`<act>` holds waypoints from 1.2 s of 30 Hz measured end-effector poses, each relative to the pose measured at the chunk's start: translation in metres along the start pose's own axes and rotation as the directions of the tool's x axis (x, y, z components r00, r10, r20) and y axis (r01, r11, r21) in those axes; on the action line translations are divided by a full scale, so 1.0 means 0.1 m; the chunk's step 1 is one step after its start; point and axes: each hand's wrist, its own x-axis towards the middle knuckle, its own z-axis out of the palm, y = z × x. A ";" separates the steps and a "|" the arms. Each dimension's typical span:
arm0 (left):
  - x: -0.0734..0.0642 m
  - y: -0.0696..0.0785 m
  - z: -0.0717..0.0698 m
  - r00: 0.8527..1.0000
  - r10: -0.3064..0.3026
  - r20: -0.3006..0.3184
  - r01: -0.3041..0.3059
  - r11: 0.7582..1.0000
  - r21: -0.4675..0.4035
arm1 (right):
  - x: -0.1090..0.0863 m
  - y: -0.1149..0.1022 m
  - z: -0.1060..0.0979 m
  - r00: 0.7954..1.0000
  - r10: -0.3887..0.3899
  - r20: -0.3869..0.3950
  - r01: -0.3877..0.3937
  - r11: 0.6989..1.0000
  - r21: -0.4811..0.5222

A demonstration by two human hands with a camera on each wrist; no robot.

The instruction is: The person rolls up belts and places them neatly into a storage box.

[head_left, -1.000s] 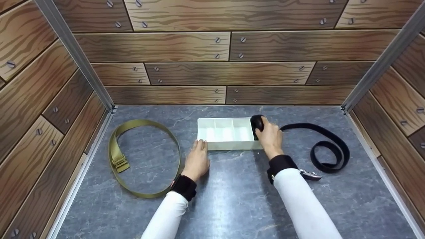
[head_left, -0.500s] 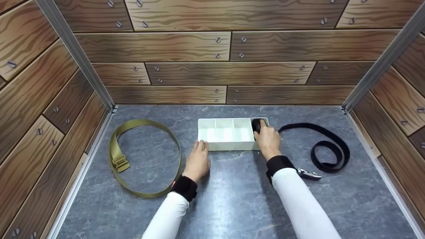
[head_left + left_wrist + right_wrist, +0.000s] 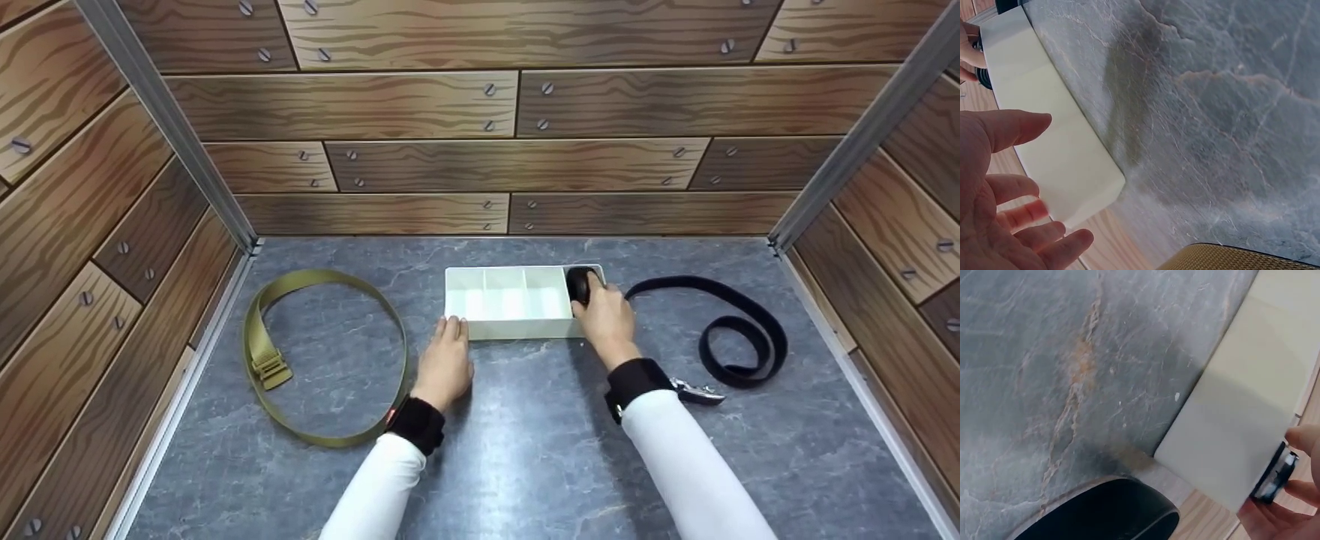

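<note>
The black roll [image 3: 577, 284] is sitting lower than before, inside the tray's [image 3: 517, 330] three-o'clock compartment; stowing is apparently nearing completion. The right hand [image 3: 606, 319] is gripping it; the left hand [image 3: 445, 364], fingers loosely extended, is lying at the seven-o'clock corner.

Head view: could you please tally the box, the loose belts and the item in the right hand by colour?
White: 1 (box)
Olive: 1 (olive belt)
Black: 2 (black belt, black item in right hand)
Total: 4
</note>
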 end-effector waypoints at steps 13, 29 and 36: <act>0.03 0.00 0.01 0.999 0.033 0.012 -0.033 0.999 0.010 | -0.26 0.06 0.02 0.995 0.044 0.090 -0.055 0.992 0.115; 0.07 -0.08 0.01 0.994 -0.020 0.108 0.025 0.999 -0.043 | -0.21 0.34 -0.07 0.944 0.087 0.318 -0.130 0.985 0.117; -0.12 -0.04 0.04 0.990 -0.047 0.136 0.057 0.996 -0.071 | -0.43 0.50 -0.09 0.896 0.190 0.402 -0.127 0.976 -0.179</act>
